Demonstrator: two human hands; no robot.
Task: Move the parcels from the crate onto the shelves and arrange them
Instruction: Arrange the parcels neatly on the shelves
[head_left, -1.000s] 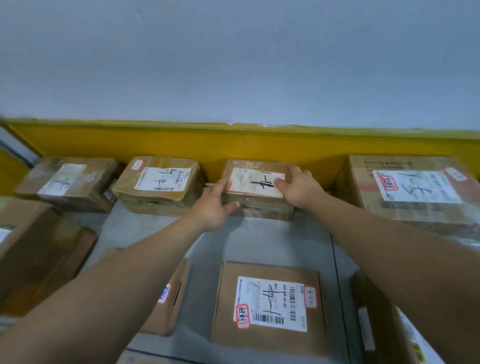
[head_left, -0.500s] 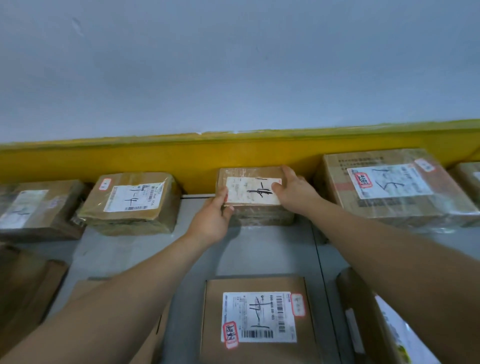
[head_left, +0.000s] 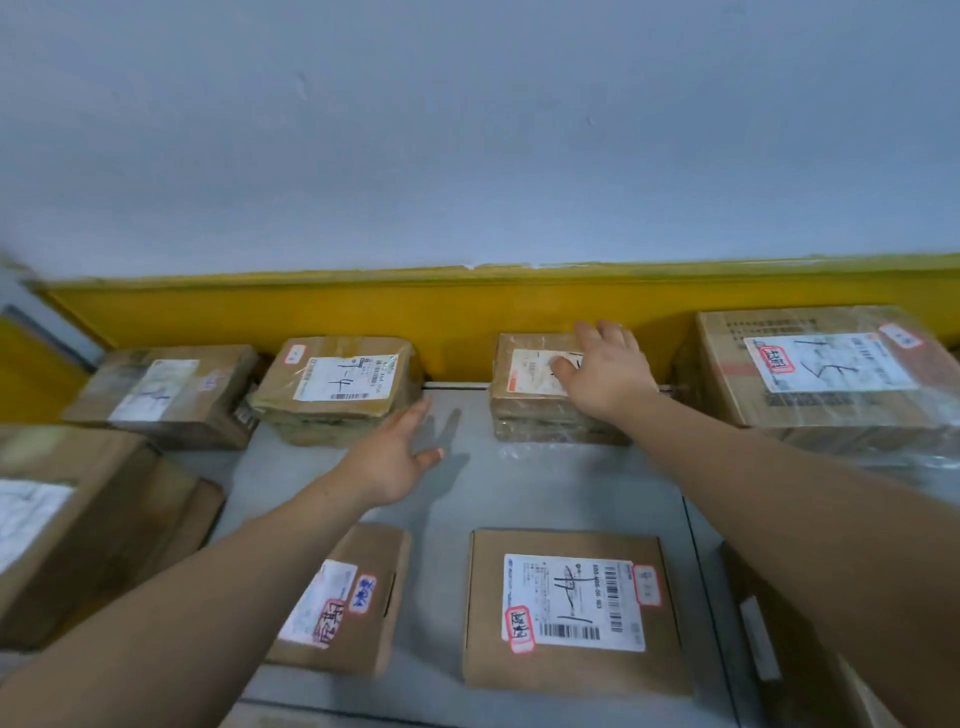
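A small taped brown parcel (head_left: 524, 400) with a white label stands at the back of the grey shelf (head_left: 519, 488), against the yellow back rail (head_left: 452, 317). My right hand (head_left: 605, 371) lies flat on its top with the fingers spread. My left hand (head_left: 397, 452) hovers open over the bare shelf, between this parcel and another taped parcel (head_left: 337, 387) to its left, holding nothing. The crate is out of view.
More parcels crowd the shelf: one at back left (head_left: 166, 395), a large wrapped box (head_left: 826, 379) at back right, two flat cartons in front (head_left: 571, 608) (head_left: 343, 603), stacked boxes (head_left: 78, 519) at the left, another (head_left: 789, 660) at the lower right.
My left hand has let go of the small parcel and drawn back to the left. My right hand has shifted from gripping its right edge to lying flat on top.
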